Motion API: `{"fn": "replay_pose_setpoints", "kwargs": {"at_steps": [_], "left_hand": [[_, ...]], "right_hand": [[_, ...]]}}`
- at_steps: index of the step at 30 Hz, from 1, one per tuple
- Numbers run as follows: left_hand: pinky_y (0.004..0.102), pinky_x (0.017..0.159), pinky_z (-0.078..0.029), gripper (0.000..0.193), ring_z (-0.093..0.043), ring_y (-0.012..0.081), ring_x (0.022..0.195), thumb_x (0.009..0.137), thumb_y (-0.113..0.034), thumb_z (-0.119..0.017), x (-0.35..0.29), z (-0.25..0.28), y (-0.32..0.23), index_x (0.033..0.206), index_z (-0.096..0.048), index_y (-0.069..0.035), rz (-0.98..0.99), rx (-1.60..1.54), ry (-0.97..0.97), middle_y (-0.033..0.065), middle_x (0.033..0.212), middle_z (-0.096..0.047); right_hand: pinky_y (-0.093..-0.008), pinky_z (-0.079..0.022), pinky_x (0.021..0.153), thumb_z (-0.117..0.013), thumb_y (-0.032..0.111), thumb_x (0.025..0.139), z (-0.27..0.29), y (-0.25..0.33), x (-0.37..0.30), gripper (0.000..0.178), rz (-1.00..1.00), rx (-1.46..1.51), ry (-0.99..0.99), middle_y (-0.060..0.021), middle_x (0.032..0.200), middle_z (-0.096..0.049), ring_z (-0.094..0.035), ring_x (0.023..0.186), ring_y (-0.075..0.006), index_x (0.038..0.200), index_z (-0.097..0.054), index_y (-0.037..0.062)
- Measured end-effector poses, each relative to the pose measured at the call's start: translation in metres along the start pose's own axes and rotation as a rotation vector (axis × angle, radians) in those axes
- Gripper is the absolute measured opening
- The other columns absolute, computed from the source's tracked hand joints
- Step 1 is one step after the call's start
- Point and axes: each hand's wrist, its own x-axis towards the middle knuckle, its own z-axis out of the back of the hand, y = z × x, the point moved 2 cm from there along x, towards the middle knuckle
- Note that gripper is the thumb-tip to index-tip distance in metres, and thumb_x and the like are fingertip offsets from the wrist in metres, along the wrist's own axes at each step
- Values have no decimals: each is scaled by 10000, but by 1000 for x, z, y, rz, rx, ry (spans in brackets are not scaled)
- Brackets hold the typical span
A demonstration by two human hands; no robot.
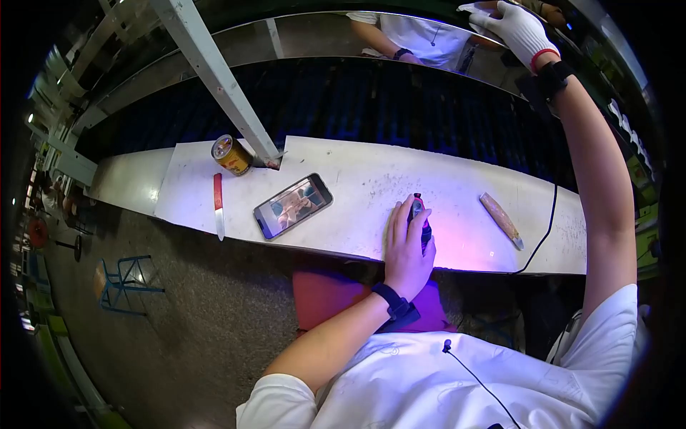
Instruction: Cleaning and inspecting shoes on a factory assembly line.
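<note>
My left hand (409, 250), bare and with a dark band at the wrist, rests at the near edge of the white tabletop (343, 171). Its fingers are closed around a small black and red handheld tool (417, 206); its kind is unclear. A pink-violet glow lies on the surface beside it. My right hand (516, 32), in a white knit glove with a red cuff, is stretched up to the far right, above the far rail. Its thumb and fingertips sit at the picture's rim, where any held thing is hard to see. Right of my left hand lies a worn wooden-handled knife (501, 220).
A phone (293, 206) with a lit screen, a red-handled knife (219, 207) and a gold can (231, 155) lie or stand on the left. A pale metal post (221, 82) rises behind them. Dark rollers (371, 100) run beyond; a black cable (547, 232) crosses the right end.
</note>
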Motion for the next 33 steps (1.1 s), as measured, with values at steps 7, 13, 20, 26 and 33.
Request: {"fn": "replay_pose_setpoints", "kwargs": {"at_steps": [7,13,20,26,33], "left_hand": [[546,1301,-263,718,-277,438,1588,896,-201,-816,-11,56,-22,1528,-507,-57,-113,30,116,190,1698,-332],[515,1312,-297,479,-396,324,1570,957,-151,-579,-23,75,13,1432,-617,-96,-756,491,334,114,1618,-519],[456,1049,-581,395,-714,373,1225,950,-54,-735,51,97,-30,1323,-632,26,-394,-55,84,227,1305,-717],[422,957,-606,401,-749,394,1139,960,-28,-751,23,101,-44,1334,-608,6,-159,-187,182,250,1252,-729],[446,1069,-563,384,-722,402,1216,938,9,-777,6,82,-32,1263,-576,-26,-394,-282,30,256,1299,-710]], "right_hand": [[-389,-650,637,-708,346,1015,-13,-15,2,323,288,-198,-98,-126,960,-802,-780,785,-230,1146,-811,70],[-340,-526,1059,-655,147,1086,7,-16,-170,236,755,460,-443,-196,1268,-752,-715,1153,-228,1253,-641,-19],[-307,-547,880,-659,95,1049,-31,-59,-314,162,9,634,413,-101,1069,-745,-696,937,-160,1151,-659,-31],[-434,-597,935,-732,314,1046,-102,-55,-386,348,-319,1381,55,-185,1046,-752,-746,975,-277,1121,-580,10],[-567,-478,1160,-896,123,855,-93,-25,-386,356,-59,1478,197,-310,1433,-590,-610,1344,-397,966,-570,31]]}}
